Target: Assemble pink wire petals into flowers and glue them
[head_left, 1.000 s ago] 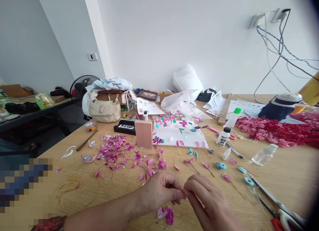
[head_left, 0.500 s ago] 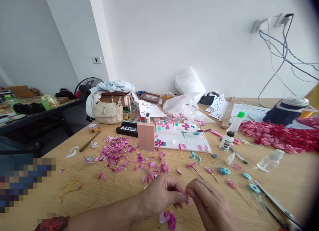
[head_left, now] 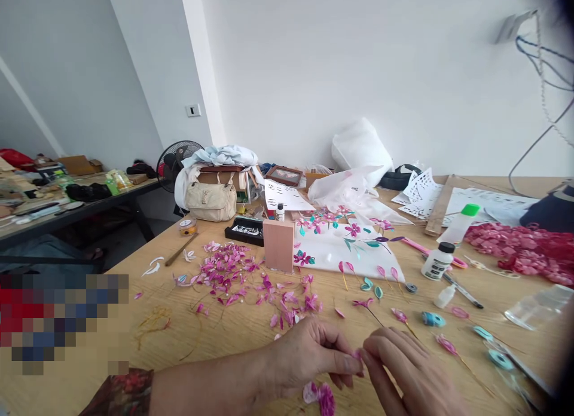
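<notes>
In the head view my left hand [head_left: 314,353] pinches a small pink petal [head_left: 357,354] between thumb and forefinger. My right hand [head_left: 410,371] meets it from the other side, its fingertips closed on the same petal, which they mostly hide. Just below my left hand lies a pink and white fabric flower [head_left: 326,398]. Ahead of the hands is a heap of loose magenta petals [head_left: 228,269]. Wire-stemmed pink buds [head_left: 446,344] lie to the right of my right hand.
A wooden block [head_left: 278,245] stands upright mid-table beside a white sheet [head_left: 350,257] with finished flowers. At right are a black-capped bottle [head_left: 438,262], a green-capped bottle [head_left: 460,225], teal thread spools [head_left: 433,319] and scissors [head_left: 529,368]. A beige bag [head_left: 210,201] sits at back left.
The view has turned left, so the table items appear further right. Both hands stay together on the small petal, with little visible change in their grip.
</notes>
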Tool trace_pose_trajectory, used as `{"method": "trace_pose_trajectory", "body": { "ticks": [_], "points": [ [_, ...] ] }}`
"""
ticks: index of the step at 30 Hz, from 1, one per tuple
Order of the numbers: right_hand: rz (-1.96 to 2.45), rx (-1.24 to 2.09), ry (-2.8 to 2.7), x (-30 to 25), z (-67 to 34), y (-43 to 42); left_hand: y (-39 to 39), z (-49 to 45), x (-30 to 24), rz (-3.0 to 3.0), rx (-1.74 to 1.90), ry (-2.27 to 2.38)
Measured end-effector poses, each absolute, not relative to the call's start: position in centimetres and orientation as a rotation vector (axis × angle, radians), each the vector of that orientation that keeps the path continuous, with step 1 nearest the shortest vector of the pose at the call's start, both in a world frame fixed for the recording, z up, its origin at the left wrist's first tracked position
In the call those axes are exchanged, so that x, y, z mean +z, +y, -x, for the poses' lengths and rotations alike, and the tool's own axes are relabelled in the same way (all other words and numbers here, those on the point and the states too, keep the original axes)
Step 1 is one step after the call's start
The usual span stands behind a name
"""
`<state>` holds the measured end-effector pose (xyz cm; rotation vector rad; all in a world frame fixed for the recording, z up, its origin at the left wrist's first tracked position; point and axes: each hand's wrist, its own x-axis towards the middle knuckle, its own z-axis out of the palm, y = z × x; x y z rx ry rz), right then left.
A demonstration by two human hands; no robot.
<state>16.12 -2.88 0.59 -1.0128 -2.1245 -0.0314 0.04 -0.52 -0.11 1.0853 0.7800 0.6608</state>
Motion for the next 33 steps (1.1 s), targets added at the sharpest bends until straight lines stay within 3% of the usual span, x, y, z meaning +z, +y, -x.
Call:
{"method": "trace_pose_trajectory", "body": {
  "ticks": [7,12,19,26,33],
  "points": [
    [1.355,0.530,-1.931,2.1,-16.8,-2.3,-0.2,0.3,0.7,-1.140,0.737,0.839],
    [1.283,0.805,-1.850,1.5,-16.3,-2.1,0.0,0.3,0.9,-1.170,0.721,0.837],
    [1.246,0.707,-1.950,-0.1,-15.5,-2.3,-0.1,-0.1,0.1,-1.328,0.657,0.916],
    [0.991,0.215,-2.047,-0.4,-15.8,-2.9,0.0,-0.1,-0.3,-1.114,0.584,0.792],
    [1.214,0.690,-1.939,-0.4,-15.8,-2.4,-0.4,-0.1,-0.1,-1.455,0.746,0.859]
  ]
}}
